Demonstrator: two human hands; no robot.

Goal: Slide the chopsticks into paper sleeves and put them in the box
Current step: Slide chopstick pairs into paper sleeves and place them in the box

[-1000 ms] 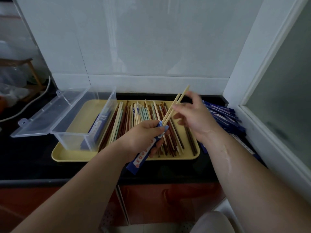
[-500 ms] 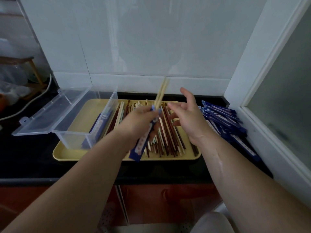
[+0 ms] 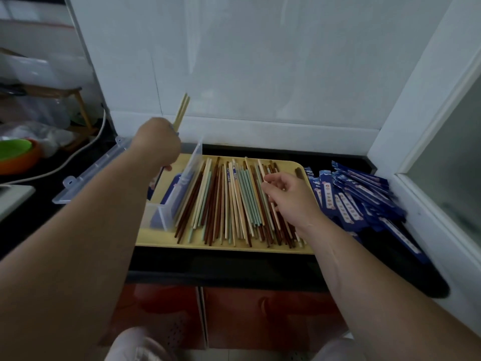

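My left hand (image 3: pixel 156 142) grips a pale chopstick pair (image 3: pixel 183 109) tucked into a blue paper sleeve (image 3: pixel 154 182), held tilted over the clear plastic box (image 3: pixel 188 173). The pair's tips stick up past my fingers. Sleeved pairs (image 3: pixel 170 190) lie inside the box. My right hand (image 3: pixel 289 196) hovers low over the loose chopsticks (image 3: pixel 229 201) on the yellow tray (image 3: pixel 221 248), fingers loosely curled, fingertips at a pale chopstick; no grip shows. A pile of blue sleeves (image 3: pixel 351 201) lies right of the tray.
The box's open lid (image 3: pixel 86 175) hangs left over the black counter (image 3: pixel 221 267). A green bowl in an orange one (image 3: pixel 15 155), a white cable (image 3: pixel 78 155) and a wooden rack (image 3: pixel 78 100) are at far left. White wall behind, window frame (image 3: pixel 426 194) at right.
My left hand carried the sleeved pair from the tray's middle leftward and back to above the box. My right hand let go of the pair and dropped to the loose chopsticks.
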